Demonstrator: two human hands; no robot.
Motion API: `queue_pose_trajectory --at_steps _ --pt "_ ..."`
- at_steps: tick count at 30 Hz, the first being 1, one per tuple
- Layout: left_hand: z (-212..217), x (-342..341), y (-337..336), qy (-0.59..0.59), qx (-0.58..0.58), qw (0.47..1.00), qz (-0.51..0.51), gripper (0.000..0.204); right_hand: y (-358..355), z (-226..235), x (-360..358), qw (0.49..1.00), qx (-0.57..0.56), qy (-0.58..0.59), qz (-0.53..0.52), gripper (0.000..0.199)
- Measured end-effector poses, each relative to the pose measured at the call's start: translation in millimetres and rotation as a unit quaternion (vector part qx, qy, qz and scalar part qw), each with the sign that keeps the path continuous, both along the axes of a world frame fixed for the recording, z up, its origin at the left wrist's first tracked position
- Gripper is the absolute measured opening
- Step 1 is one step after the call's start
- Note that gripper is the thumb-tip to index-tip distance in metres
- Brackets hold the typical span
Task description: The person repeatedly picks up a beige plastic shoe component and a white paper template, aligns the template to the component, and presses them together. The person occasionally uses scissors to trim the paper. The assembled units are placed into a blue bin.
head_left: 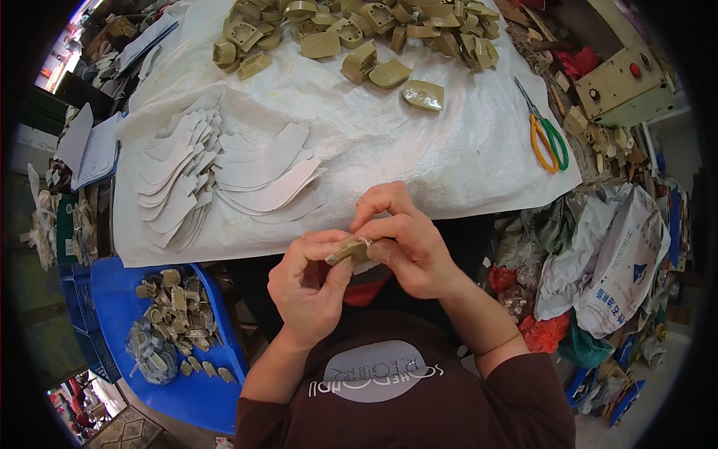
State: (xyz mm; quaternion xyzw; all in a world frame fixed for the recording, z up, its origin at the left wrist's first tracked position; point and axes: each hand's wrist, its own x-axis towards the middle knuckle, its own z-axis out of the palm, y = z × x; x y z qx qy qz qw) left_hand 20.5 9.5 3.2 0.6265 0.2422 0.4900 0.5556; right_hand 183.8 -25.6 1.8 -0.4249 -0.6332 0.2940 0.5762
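A white woven sheet (419, 142) covers the tabletop, carrying curved white cut-outs (224, 176) and, at the far edge, a heap of olive heel blocks (359, 30) (scissors (548, 138) lie to the right). Nearer, above the lap, the left hand (310, 284) and right hand (407, 243) both pinch one heel piece (350, 251).

A table covered by a white woven sheet (389, 142) carries everything. On it lie fanned white curved cut-outs (224, 176), a heap of olive heel blocks (359, 30), and orange-and-green scissors (548, 138).
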Motion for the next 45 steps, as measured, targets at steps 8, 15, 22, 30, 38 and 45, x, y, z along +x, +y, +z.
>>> queue_pose_trajectory --at_steps 8,15,22,30,38,45 --pt "9.2 3.1 -2.4 -0.001 -0.088 0.996 -0.011 0.011 0.3 7.8 -6.2 0.998 -0.029 0.02 -0.046 0.011" --pt "9.7 3.6 -1.8 0.156 0.147 0.974 0.067 0.016 -9.1 7.9 -4.3 0.998 0.004 -0.012 -0.063 0.016" --pt "12.4 -1.9 9.2 0.154 0.271 0.948 0.064 0.018 -11.0 12.0 8.6 0.95 -0.194 0.241 0.038 0.044" --pt "4.5 -8.0 8.2 0.085 0.18 0.98 -0.014 0.048 -4.7 2.8 22.5 1.0 0.004 0.024 -0.006 0.061" --pt "1.5 1.4 -0.3 -0.022 -0.264 0.946 -0.186 0.064 -10.0 -1.0 -3.5 0.999 -0.04 0.002 0.019 0.057" --pt "0.9 3.4 -8.6 -0.043 -0.227 0.952 -0.203 0.087 -1.2 5.8 -8.8 0.959 -0.19 0.191 0.085 0.025"
